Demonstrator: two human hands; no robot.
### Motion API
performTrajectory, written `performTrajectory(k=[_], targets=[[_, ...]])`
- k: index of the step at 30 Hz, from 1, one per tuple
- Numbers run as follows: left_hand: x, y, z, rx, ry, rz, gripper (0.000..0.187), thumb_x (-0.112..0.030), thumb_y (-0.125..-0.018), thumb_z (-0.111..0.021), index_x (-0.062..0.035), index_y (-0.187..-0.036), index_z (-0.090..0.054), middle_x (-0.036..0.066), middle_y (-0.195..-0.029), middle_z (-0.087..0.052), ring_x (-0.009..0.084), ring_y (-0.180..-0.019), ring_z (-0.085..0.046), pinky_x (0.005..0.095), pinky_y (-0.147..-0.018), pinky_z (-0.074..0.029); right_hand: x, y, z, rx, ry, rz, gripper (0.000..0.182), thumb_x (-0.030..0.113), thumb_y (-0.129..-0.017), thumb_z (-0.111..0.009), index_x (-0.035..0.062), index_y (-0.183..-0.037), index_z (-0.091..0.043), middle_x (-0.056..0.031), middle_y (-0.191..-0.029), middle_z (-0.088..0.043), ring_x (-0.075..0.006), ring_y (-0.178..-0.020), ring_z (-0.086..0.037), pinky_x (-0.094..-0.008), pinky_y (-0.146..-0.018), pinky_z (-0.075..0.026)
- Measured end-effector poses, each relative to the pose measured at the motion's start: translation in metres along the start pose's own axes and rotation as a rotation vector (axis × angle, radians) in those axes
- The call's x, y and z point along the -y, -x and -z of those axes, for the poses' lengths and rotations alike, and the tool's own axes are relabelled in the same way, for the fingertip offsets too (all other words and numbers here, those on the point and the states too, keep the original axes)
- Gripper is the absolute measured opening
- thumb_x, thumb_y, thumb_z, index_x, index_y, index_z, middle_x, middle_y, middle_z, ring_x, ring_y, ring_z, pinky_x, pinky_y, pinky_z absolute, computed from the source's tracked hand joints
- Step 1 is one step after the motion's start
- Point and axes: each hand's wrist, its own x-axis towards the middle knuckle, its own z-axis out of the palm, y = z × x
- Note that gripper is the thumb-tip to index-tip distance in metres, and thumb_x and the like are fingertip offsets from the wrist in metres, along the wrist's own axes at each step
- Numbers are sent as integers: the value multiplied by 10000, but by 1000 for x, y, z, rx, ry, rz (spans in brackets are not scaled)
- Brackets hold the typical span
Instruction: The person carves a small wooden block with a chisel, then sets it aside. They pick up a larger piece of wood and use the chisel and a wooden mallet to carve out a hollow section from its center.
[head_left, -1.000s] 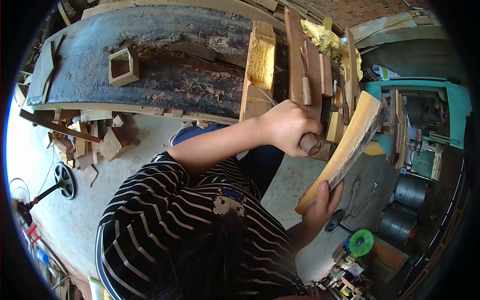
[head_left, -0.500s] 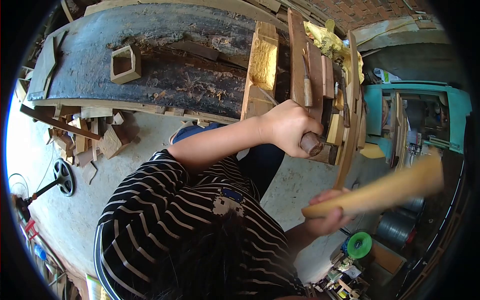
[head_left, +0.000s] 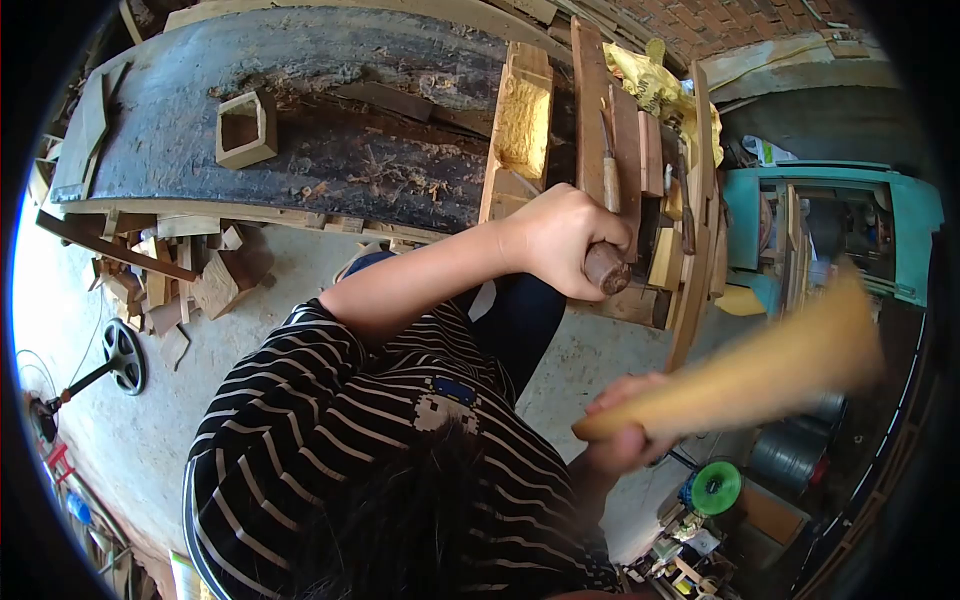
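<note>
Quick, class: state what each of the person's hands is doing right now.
Left hand: closed around the chisel handle.
Right hand: closed around the wooden mallet, which is blurred.

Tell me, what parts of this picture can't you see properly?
- Wooden mallet, head view: smeared by motion blur, so its shape and far end are unclear.
- Right hand: its fingers are blurred too.
- Chisel handle: only its butt shows; the left hand covers the rest, and the blade is hidden.
- Wooden block: the carved detail is too small to read.
</note>
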Motion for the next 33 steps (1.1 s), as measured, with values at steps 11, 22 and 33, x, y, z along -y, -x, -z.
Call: performTrajectory(k=[11, 22, 33], targets=[[31, 10, -4, -10, -145, 77, 361, -361, -543, -740, -97, -784, -686, 132, -678, -646, 328, -612, -630, 375, -567, -521, 12, -38, -44, 222, 184, -371, 364, 121, -813, -681, -16, -1074, -467, -69, -821, -579, -121, -720, -544, -275, -641, -454], [-9, 5, -22, -107, -157, -115, 248, -200, -544, -683, -99, -735, -563, 69, -590, -549, 292, -570, -586, 373, -527, -468, 31, -42, -16, -118, 274, -116, 535, 363, -864, -486, -84, -1149, -421, -86, -582, -471, -146, -465, -421, -254, -452, -370], [-9, 6, -20, -75, -174, -14, 252, -227, -552, -693, -95, -733, -576, 71, -607, -570, 294, -576, -593, 379, -548, -475, 11, -31, 1, -60, 345, -101, 549, 366, -847, -508, -75, -1158, -407, -97, -602, -477, -146, -484, -430, -256, -459, -353]])
